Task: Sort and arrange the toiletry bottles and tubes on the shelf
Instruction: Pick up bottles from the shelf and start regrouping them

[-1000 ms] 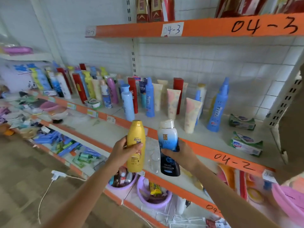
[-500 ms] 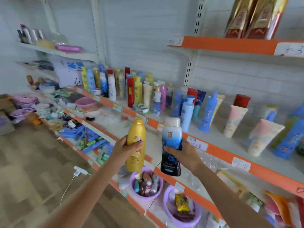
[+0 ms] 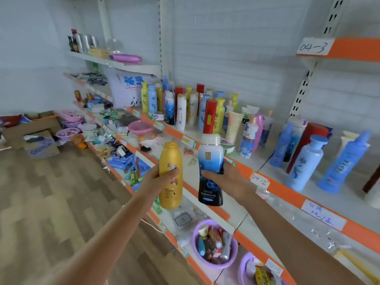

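Left hand (image 3: 158, 178) grips yellow bottle (image 3: 171, 175); right hand (image 3: 225, 178) grips blue bottle (image 3: 210, 171); best set each upright beside matching colours near the shelf (image 3: 287, 190) front edge.

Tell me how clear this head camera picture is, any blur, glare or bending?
Head view: even, soft daylight, no harsh glare or strong shadows; wide-angle bending curves the shelf edge and uprights; the yellow bottle in the left hand and the blue-black bottle in the right hand look fairly sharp, their small print soft.
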Available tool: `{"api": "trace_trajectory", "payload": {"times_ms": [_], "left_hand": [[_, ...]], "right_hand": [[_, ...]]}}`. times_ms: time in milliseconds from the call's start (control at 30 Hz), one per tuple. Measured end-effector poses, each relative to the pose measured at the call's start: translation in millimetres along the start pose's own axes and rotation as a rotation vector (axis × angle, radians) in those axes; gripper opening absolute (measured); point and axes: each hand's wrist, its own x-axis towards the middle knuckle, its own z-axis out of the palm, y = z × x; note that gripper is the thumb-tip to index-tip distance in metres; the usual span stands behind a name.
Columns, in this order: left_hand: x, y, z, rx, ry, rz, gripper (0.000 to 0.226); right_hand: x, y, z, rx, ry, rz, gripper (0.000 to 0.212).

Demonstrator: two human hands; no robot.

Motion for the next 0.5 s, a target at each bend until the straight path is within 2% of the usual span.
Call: {"api": "trace_trajectory", "payload": {"times_ms": [133,300,400,500], "left_hand": [[41,21,-26,0.038,0.022,0.014,0.051],[89,22,-46,0.010,0.042,0.002,0.025],[116,17,-56,-0.008,0.022,-0.012,0.025],[147,14,-68,-0.014,-0.019,-0.017,0.027]], "right_hand": [[46,-14,17,0.078,-0.019,-0.031,0.038],[96,-24,37,0.127,-0.048,-0.015,0.035],[120,-25,50,0.101,-0.041,-0.007,0.026],[145,-25,64,0.066,-0.024,0.011,0.027]]}}
